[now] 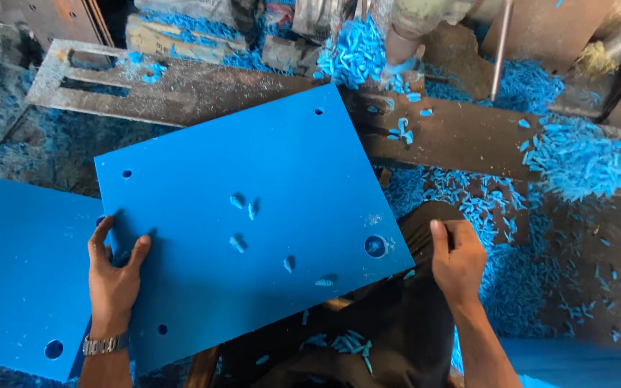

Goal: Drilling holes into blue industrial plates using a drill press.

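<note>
The large flat blue plastic sheet [253,215], already drilled with holes, is lying tilted across the person's lap. The left hand [114,276] is pressing, fingers spread, on its near-left edge. The right hand [458,260] is curling loosely beside the right corner; grip unclear. Blue plastic shavings [576,158] are lying scattered about; a second blue sheet [23,273] is waiting left.

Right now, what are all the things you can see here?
Plastic sheet: one, blue, drilled with holes, centre.
Second sheet: one, blue, lower left, partly beneath the first.
Shavings: many, blue, heaped at right, some on the sheet.
Metal frame: one, grey-brown, across the top.
Metal rod: one, grey, upper right.
Wristwatch: one, silver, left wrist.
Left hand: on the sheet's left edge.
Right hand: at the sheet's right corner.
</note>
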